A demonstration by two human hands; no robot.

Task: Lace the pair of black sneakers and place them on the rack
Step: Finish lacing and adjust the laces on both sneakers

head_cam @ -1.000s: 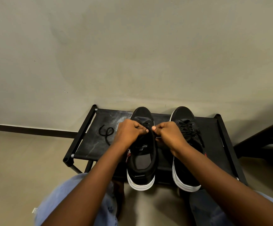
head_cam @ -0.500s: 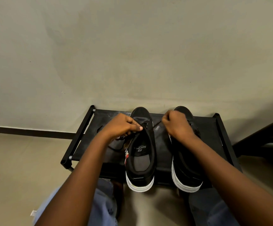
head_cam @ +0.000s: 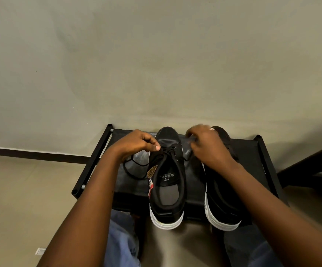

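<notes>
A: What sort of place?

B: Looks like a home, entry or hallway corner. Low black shoe rack (head_cam: 252, 157) against a plain grey wall (head_cam: 156, 64).

A: Anything else?

B: Dark skirting (head_cam: 35, 155), beige floor (head_cam: 21, 199), pair of sneakers (head_cam: 166, 189) on the rack. Dark furniture (head_cam: 314, 170) at right, can't identify it.

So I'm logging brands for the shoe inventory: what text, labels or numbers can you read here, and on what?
"S SPORT" in white, seen upside down, on the insole of the left sneaker.
Gold patch on that sneaker's side: too blurred to read.
Nothing else legible.
</notes>
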